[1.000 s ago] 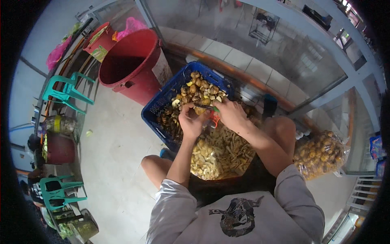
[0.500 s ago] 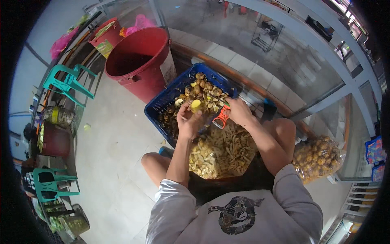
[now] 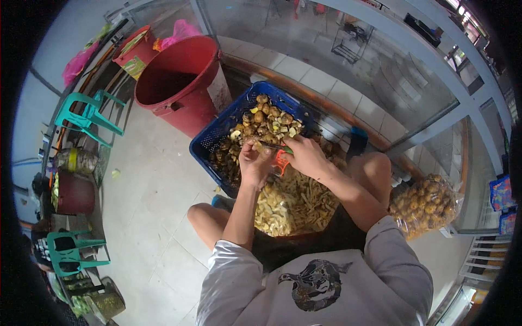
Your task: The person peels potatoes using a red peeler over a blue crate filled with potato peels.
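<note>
My left hand [image 3: 255, 165] is closed around a partly peeled potato [image 3: 259, 147], mostly hidden by the fingers. In my right hand [image 3: 305, 156] is a knife with a green handle [image 3: 287, 150], its dark blade reaching toward the potato. An orange peeler [image 3: 281, 162] hangs from the same hand, below the knife. Beneath both hands stands a blue crate [image 3: 199, 148] of brown potatoes [image 3: 263, 108] and peelings. Nearer to me, between my legs, lie a heap of pale cut potato pieces [image 3: 272, 211] and a heap of strip-like peelings [image 3: 311, 198].
A big red bin [image 3: 187, 106] stands beyond the crate at left. A clear bag of potatoes [image 3: 427, 205] lies by my right knee. Green plastic stools [image 3: 87, 117] line the left side of the tiled floor [image 3: 149, 190]. Glass panels [image 3: 402, 70] run along the far right.
My right hand has moved left, bringing the knife and peeler up to the left hand. The potato's yellow cut face, visible before, is now turned away or covered.
</note>
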The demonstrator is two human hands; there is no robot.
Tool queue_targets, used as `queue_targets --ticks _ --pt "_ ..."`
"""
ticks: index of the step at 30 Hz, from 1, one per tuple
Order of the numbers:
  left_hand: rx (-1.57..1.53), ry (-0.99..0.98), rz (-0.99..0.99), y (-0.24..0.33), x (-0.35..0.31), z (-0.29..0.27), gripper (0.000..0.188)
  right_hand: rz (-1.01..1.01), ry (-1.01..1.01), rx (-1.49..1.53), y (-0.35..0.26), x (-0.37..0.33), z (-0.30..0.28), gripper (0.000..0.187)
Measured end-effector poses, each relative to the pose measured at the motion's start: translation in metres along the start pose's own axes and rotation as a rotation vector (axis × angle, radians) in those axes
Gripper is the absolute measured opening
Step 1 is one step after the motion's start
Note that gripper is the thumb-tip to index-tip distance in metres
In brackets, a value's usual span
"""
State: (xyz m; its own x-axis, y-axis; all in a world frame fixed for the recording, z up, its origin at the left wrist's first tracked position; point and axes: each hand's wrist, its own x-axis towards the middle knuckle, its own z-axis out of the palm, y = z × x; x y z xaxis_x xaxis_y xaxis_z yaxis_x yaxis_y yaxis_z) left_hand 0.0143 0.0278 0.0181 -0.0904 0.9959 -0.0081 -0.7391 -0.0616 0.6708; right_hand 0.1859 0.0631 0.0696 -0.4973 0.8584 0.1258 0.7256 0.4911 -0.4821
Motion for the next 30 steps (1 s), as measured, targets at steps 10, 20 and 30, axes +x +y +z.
queue_targets --ticks 10,20,30 --pt "0.445 0.029 0.288 -0.004 0.005 -0.003 0.032 0.138 -0.169 0.072 0.01 0.007 -0.009 0.044" --pt "-0.137 0.019 0.079 0.018 0.013 -0.02 0.048 0.009 -0.15 0.093 0.019 0.009 -0.027 0.042" --pt "-0.105 0.081 0.09 0.001 0.006 -0.011 0.034 0.126 0.021 0.456 0.058 0.031 -0.022 0.047"
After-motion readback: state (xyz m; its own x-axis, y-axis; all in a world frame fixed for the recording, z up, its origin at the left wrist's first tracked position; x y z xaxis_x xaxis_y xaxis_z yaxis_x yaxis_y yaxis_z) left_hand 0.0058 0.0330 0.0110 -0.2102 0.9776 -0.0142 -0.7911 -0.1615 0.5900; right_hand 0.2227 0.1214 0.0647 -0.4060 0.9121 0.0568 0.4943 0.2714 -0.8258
